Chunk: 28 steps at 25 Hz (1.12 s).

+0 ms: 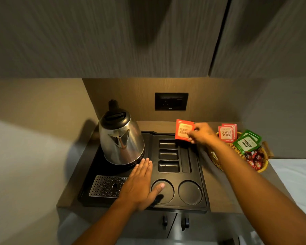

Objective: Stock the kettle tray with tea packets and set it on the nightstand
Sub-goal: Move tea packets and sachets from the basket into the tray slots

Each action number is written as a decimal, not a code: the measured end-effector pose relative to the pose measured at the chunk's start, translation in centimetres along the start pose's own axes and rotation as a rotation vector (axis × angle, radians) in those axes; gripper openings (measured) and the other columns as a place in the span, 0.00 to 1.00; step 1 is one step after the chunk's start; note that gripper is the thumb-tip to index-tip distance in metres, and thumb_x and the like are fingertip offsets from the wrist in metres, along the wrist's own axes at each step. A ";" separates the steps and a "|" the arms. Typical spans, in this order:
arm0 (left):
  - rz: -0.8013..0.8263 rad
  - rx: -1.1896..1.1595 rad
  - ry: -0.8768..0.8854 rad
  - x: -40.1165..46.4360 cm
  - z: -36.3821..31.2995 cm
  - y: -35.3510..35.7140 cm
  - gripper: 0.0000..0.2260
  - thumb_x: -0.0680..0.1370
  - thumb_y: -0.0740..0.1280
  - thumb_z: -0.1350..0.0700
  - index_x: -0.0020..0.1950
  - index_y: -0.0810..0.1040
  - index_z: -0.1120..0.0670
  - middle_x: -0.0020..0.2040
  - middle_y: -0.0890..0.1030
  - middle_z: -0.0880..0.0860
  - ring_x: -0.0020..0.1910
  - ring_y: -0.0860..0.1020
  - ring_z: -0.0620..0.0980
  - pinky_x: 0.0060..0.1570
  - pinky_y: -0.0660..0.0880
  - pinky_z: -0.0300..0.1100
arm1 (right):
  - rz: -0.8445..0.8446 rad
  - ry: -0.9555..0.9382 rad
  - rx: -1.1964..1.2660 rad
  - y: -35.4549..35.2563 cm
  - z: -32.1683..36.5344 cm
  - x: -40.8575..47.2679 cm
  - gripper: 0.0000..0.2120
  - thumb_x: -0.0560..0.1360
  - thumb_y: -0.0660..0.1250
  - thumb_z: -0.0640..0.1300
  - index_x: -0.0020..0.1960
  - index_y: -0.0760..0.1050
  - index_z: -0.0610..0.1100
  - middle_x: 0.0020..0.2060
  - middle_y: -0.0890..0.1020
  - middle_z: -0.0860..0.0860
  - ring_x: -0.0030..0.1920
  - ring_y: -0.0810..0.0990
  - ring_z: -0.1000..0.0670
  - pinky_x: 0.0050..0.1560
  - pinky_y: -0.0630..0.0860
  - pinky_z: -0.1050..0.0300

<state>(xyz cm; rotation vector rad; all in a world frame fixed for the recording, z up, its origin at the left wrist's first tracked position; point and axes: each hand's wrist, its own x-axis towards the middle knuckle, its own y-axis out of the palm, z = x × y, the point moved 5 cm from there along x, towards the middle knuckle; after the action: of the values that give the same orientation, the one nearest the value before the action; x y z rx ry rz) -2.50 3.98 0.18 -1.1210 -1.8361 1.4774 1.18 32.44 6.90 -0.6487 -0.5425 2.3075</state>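
A black kettle tray lies on a brown counter, with a steel kettle on its left half. Three rectangular slots and two round cup wells on the right half hold nothing. My right hand pinches a red Classic Assam tea packet above the tray's far right corner, over the top slot. My left hand lies flat on the tray, fingers spread, thumb over the left cup well. A wicker basket to the right holds more red packets, green packets and small red sachets.
A perforated metal drip grille sits at the tray's front left. A black wall socket is behind the tray. Dark cabinets hang overhead. Two cabinet handles show below the counter edge. A white surface lies at the right.
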 end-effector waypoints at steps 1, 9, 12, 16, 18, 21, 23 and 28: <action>0.001 0.001 -0.001 0.0 0.0 -0.1 0.39 0.77 0.44 0.30 0.79 0.38 0.52 0.80 0.39 0.50 0.78 0.36 0.46 0.76 0.38 0.45 | 0.024 0.007 -0.022 2.3 0.1 0.6 0.02 0.77 0.66 0.37 0.46 0.77 0.42 0.42 0.83 0.42 0.34 0.80 0.50 0.34 0.80 0.61; -0.010 0.008 -0.005 0.0 -0.1 -0.1 0.39 0.77 0.43 0.30 0.80 0.39 0.53 0.81 0.40 0.51 0.78 0.36 0.46 0.78 0.40 0.47 | -0.014 0.103 -0.094 8.3 0.2 3.4 0.10 0.75 0.70 0.41 0.56 0.80 0.41 0.53 0.83 0.44 0.55 0.82 0.44 0.51 0.77 0.53; -0.028 -0.025 0.005 0.3 -0.2 0.0 0.39 0.78 0.44 0.30 0.80 0.39 0.53 0.81 0.40 0.50 0.78 0.36 0.45 0.77 0.39 0.45 | -0.117 0.058 -0.170 6.2 0.2 3.1 0.12 0.71 0.74 0.45 0.52 0.80 0.41 0.50 0.83 0.43 0.52 0.83 0.43 0.53 0.79 0.47; -0.036 -0.029 -0.012 0.3 0.2 0.2 0.38 0.78 0.45 0.30 0.79 0.38 0.51 0.80 0.38 0.49 0.77 0.35 0.45 0.76 0.37 0.44 | -0.449 -0.100 -0.458 -3.9 -2.8 1.0 0.18 0.72 0.71 0.49 0.60 0.77 0.44 0.55 0.81 0.44 0.56 0.80 0.41 0.53 0.79 0.45; -0.024 -0.011 -0.024 0.4 0.3 0.1 0.38 0.77 0.44 0.30 0.79 0.36 0.51 0.79 0.37 0.49 0.77 0.35 0.46 0.76 0.37 0.44 | -0.580 -0.047 -0.654 -9.8 -6.1 0.2 0.18 0.71 0.72 0.50 0.58 0.78 0.44 0.53 0.81 0.43 0.54 0.79 0.41 0.50 0.78 0.47; -0.014 -0.009 -0.025 0.4 0.2 0.3 0.39 0.77 0.43 0.30 0.78 0.36 0.51 0.79 0.37 0.49 0.77 0.35 0.47 0.76 0.38 0.45 | -0.533 0.135 -0.877 -15.1 -10.1 0.0 0.30 0.65 0.76 0.57 0.60 0.75 0.42 0.54 0.79 0.42 0.55 0.77 0.41 0.51 0.75 0.48; -0.012 -0.010 -0.024 0.5 0.3 0.5 0.40 0.75 0.40 0.28 0.78 0.36 0.51 0.79 0.37 0.49 0.77 0.35 0.47 0.76 0.37 0.45 | -0.397 0.188 -0.986 -15.7 -11.8 0.7 0.36 0.62 0.77 0.60 0.63 0.72 0.43 0.57 0.78 0.43 0.58 0.76 0.41 0.54 0.74 0.48; 0.000 -0.019 -0.021 0.5 0.4 0.6 0.43 0.71 0.35 0.26 0.78 0.36 0.51 0.79 0.36 0.49 0.77 0.34 0.46 0.75 0.36 0.44 | -0.322 0.217 -0.974 -15.6 -11.8 1.4 0.35 0.61 0.79 0.58 0.61 0.73 0.44 0.55 0.79 0.44 0.56 0.77 0.43 0.53 0.74 0.50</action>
<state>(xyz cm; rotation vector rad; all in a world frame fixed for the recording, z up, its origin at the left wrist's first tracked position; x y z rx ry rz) -2.94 4.20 -0.54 -1.1186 -1.8684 1.4794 14.74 46.55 5.54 -1.1254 -1.5539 1.5460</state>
